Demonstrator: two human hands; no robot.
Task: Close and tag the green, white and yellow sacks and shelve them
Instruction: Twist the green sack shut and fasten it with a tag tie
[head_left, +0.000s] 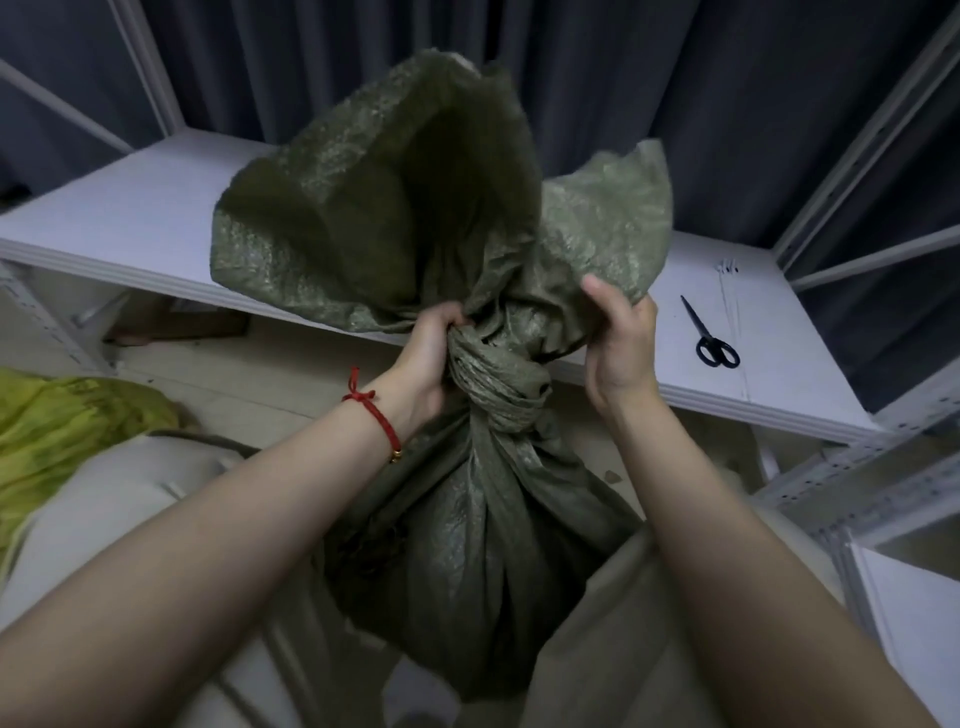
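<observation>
A full green woven sack (467, 525) stands on the floor between my knees, its neck twisted into a knot (493, 384). The loose top of the sack fans out wide above the knot. My left hand (431, 358), with a red cord on its wrist, is shut on the sack's neck at the knot's left side. My right hand (621, 338) grips the loose top fabric on the right. A yellow sack (62, 426) lies on the floor at the far left. A pale sack or cloth (130, 499) is partly hidden under my left forearm.
A white shelf board (130, 208) runs across behind the sack, on a grey metal rack (883, 467). Black scissors (709, 335) and thin white strips (727, 291) lie on the shelf's right end. Dark curtains hang behind.
</observation>
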